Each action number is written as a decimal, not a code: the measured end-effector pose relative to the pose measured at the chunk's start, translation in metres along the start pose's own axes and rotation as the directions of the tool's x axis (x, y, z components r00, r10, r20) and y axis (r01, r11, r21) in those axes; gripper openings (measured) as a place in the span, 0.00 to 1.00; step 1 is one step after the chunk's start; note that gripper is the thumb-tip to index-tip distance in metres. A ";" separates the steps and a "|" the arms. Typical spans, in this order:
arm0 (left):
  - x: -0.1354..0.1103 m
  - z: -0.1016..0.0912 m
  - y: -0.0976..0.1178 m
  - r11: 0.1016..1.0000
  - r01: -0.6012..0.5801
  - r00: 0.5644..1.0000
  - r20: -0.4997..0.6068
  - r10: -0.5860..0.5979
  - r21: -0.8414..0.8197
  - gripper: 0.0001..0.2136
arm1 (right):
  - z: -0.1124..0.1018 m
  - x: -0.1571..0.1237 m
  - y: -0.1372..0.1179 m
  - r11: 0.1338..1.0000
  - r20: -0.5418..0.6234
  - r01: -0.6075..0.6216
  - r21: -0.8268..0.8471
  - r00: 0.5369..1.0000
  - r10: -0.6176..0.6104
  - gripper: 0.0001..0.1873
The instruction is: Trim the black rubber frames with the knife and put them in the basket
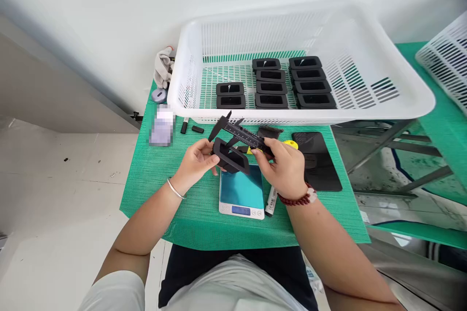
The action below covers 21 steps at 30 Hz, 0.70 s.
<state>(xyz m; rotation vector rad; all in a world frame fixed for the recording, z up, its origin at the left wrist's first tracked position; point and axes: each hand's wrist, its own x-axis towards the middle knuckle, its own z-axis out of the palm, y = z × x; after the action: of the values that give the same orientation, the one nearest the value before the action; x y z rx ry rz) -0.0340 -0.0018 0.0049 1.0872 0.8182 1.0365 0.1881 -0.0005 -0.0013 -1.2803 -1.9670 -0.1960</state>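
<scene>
My left hand [197, 163] grips a black rectangular frame-like part [239, 159] by its left end, holding it tilted above the scale. In my right hand [286, 165] is a black caliper [242, 133], its jaws pointing left and lying at the upper left edge of the part. Whether both jaws touch the part, I cannot tell. Below them a digital scale [242, 194] with a shiny blue-green plate and a lit display rests on the green mat. A white marker [271, 201] lies under my right wrist.
A white plastic basket [299, 115] at the back holds several similar black parts [272, 88]. On the green-covered table [197, 226] are a black phone-like slab [321, 160], a yellow item [291, 144], a black cap [197, 129] and gloves [162, 68]. Another white basket [447, 58] stands right.
</scene>
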 end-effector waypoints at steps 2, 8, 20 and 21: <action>0.000 0.000 0.000 1.000 0.003 1.000 0.003 -0.003 -0.004 0.18 | 0.000 -0.002 0.001 1.000 -0.027 -0.027 -0.005 0.999 0.027 0.14; -0.001 0.003 0.000 0.999 0.018 0.999 0.043 -0.017 -0.034 0.16 | 0.001 -0.005 0.001 0.992 -0.087 -0.127 -0.001 0.988 0.126 0.20; -0.003 -0.006 0.011 0.953 -0.230 0.917 -0.373 0.144 -0.199 0.17 | 0.002 0.003 0.018 0.987 0.203 -0.155 0.033 0.968 0.146 0.15; -0.003 -0.006 0.012 0.949 -0.224 0.912 -0.392 0.124 -0.221 0.17 | 0.005 0.003 0.018 0.993 0.264 -0.108 0.051 0.960 0.091 0.15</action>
<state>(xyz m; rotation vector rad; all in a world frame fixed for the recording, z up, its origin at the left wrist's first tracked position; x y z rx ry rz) -0.0436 -0.0010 0.0148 0.7539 0.8640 1.4919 0.1995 0.0128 -0.0070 -1.4174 -2.1023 0.0911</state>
